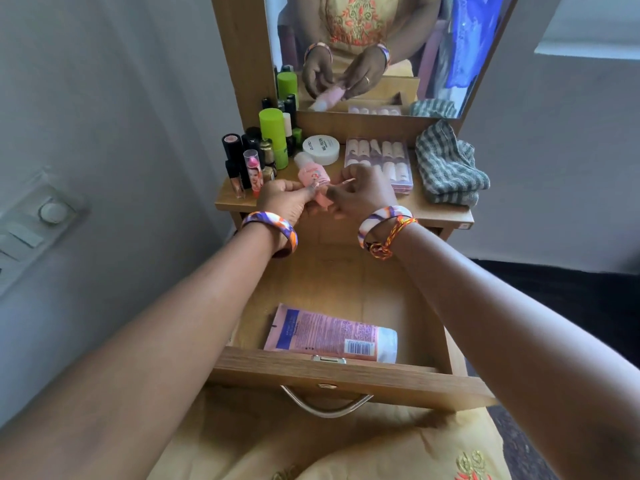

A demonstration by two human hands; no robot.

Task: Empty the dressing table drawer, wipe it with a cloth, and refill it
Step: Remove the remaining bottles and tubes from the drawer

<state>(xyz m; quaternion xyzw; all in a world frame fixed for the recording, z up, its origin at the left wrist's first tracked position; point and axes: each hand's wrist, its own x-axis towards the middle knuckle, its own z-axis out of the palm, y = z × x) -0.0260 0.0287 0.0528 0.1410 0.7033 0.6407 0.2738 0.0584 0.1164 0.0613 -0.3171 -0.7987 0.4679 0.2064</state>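
Note:
The wooden drawer (349,379) stands pulled out towards me, with a pink tube (332,336) lying on its floor near the front. Above the front of the dressing table top (443,211), my left hand (284,200) and my right hand (360,192) both hold a small pink bottle (311,174) with a white cap. The bottle tilts up to the left. A green checked cloth (446,166) lies crumpled at the right end of the top.
Several lipsticks and small bottles (249,161) and a green can (273,133) crowd the left of the top. A white round jar (321,149) and a clear nail box (379,162) sit in the middle. A mirror (381,53) rises behind. A wall switch panel (41,216) is at left.

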